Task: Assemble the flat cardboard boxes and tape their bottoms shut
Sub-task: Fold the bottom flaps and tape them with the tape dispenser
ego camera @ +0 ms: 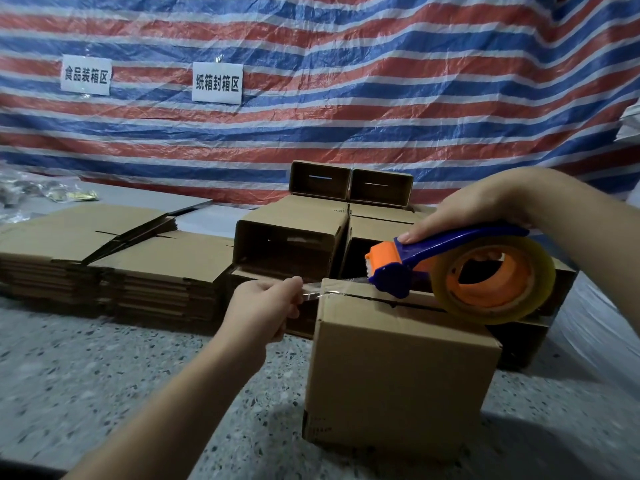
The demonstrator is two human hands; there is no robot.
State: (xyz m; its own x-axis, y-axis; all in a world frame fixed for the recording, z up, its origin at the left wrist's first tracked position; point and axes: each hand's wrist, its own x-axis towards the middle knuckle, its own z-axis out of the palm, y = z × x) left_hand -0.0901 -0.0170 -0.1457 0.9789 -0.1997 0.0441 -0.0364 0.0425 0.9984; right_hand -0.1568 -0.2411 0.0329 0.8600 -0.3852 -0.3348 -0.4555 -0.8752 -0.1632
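Observation:
An assembled cardboard box (394,368) stands on the speckled floor in front of me, its folded flaps facing up with a dark seam across the top. My right hand (481,206) grips the blue handle of a blue and orange tape dispenser (450,268) that holds a clear tape roll, resting over the box's top seam. My left hand (266,303) pinches the free end of the clear tape strip (322,289), pulled out past the box's left edge.
Stacks of flat cardboard boxes (114,258) lie at the left. Several assembled boxes (298,237) lie on their sides behind, open ends toward me. A striped red, white and blue tarp (346,98) with two paper signs hangs at the back.

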